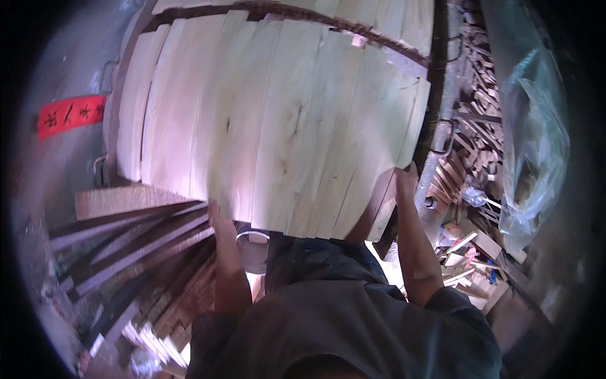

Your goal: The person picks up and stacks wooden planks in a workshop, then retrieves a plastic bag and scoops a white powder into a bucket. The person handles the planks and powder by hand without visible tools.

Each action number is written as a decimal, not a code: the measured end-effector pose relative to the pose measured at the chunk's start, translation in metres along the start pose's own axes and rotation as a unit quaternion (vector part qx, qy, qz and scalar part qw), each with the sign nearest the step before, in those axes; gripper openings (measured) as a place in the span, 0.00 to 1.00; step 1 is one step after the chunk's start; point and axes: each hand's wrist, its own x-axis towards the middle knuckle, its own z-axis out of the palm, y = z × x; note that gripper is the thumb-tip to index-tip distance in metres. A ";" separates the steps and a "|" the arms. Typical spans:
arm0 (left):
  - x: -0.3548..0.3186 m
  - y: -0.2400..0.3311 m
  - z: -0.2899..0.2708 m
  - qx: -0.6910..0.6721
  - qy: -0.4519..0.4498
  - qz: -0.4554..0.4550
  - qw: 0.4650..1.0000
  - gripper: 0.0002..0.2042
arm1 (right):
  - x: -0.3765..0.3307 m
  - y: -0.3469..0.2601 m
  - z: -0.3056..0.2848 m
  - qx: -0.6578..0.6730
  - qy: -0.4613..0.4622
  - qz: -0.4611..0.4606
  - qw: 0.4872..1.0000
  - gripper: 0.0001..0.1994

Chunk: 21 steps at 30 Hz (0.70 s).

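Pale wooden boards [287, 126] lie side by side in a broad, slightly fanned row in front of me. Their near ends are uneven. My left hand [218, 216] is at the near edge of the row, left of the middle, against a board's end; its fingers are mostly hidden there. Round the outer board [404, 142] at the row's right edge, my right hand [406, 180] is closed, its fingertips showing beside the edge. Both forearms reach up from the lower part of the view.
Dark timber strips [139, 246] are stacked at the left, near my left forearm. Wood offcuts [473, 132] pile up on the right beside clear plastic sheeting [536, 139]. More boards [379, 19] lie beyond a dark gap. A red paper strip [71, 116] is at the far left.
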 end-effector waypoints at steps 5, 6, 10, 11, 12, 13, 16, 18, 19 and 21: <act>-0.014 0.014 0.027 -0.075 -0.069 -0.016 0.995 0.25 | 0.017 0.020 -0.009 0.192 -0.073 0.113 0.972 0.19; -0.012 0.013 0.024 -0.091 -0.110 0.000 0.990 0.25 | 0.021 0.018 -0.005 0.123 -0.049 0.103 0.986 0.19; -0.060 0.032 0.063 0.548 -0.062 0.251 0.796 0.21 | 0.018 0.003 -0.010 0.205 -0.013 0.104 0.973 0.20; -0.050 0.024 0.060 0.383 -0.078 0.195 0.899 0.21 | 0.015 -0.004 -0.011 0.195 -0.020 0.092 0.976 0.20; -0.042 0.019 0.052 0.196 -0.072 0.146 0.967 0.21 | 0.012 -0.018 -0.010 0.187 -0.035 0.079 0.979 0.19; -0.040 0.019 0.052 -0.032 -0.090 0.049 0.994 0.21 | 0.012 -0.031 -0.012 0.179 -0.051 0.063 0.981 0.19; 0.015 0.008 -0.011 -0.132 -0.042 -0.046 0.989 0.26 | -0.003 -0.080 -0.023 -0.067 -0.048 0.081 0.993 0.19; 0.046 -0.004 -0.014 -0.122 -0.001 0.008 0.992 0.20 | 0.020 -0.033 -0.014 0.021 -0.085 0.048 0.995 0.18; 0.059 0.003 -0.050 -0.036 0.067 0.032 0.997 0.27 | 0.018 -0.033 -0.001 0.040 -0.115 0.062 0.991 0.19; 0.035 -0.013 0.024 0.003 0.041 0.059 0.997 0.26 | 0.027 -0.026 -0.004 0.049 -0.066 0.046 0.996 0.20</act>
